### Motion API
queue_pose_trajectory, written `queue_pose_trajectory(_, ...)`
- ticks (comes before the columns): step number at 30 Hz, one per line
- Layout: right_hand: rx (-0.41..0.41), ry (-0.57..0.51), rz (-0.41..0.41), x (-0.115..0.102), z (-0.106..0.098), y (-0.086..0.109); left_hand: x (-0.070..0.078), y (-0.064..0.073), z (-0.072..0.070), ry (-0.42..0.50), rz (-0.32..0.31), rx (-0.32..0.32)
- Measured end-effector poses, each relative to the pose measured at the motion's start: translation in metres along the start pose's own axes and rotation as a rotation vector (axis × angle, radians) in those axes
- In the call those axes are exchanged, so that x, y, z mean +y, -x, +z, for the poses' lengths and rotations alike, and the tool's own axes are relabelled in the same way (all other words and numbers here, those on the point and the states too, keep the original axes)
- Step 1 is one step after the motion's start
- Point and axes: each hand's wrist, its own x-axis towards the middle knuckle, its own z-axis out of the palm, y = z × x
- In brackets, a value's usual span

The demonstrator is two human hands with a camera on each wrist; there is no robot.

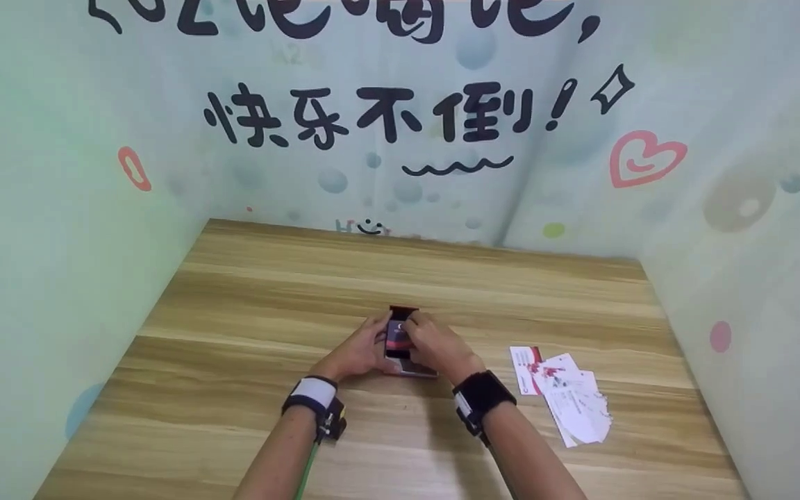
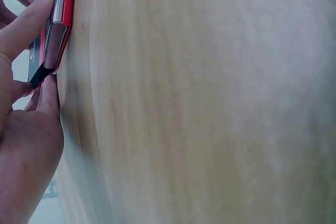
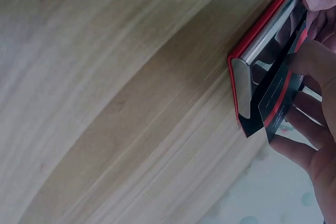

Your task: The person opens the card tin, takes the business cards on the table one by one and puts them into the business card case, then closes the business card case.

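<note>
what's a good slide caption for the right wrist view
The right hand holds a dark card with a red stripe at an open red-and-silver case on a wooden table.

A hand could pass over the surface (image 1: 219,305) along its left edge. The left hand (image 1: 360,349), right hand (image 1: 442,346) and card case (image 3: 262,39) block the middle; loose cards (image 1: 570,401) obstruct the way near the right edge, a printed wall (image 1: 344,198) the far edge.

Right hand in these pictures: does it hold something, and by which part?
The right hand holds a red-striped dark card, by its right-hand edge as seen in the head view.
</note>
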Motion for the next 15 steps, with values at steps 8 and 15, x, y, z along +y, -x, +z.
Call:
queue_pose_trajectory(8,-0.033,-0.058,0.035,0.003,0.007,0.001,0.001,0.001,0.001,-0.148,-0.021,0.033)
queue_pose_trajectory(15,-0.033,-0.073,0.053,0.0,0.012,0.004,0.001,0.001,0.0,-0.098,-0.024,0.025)
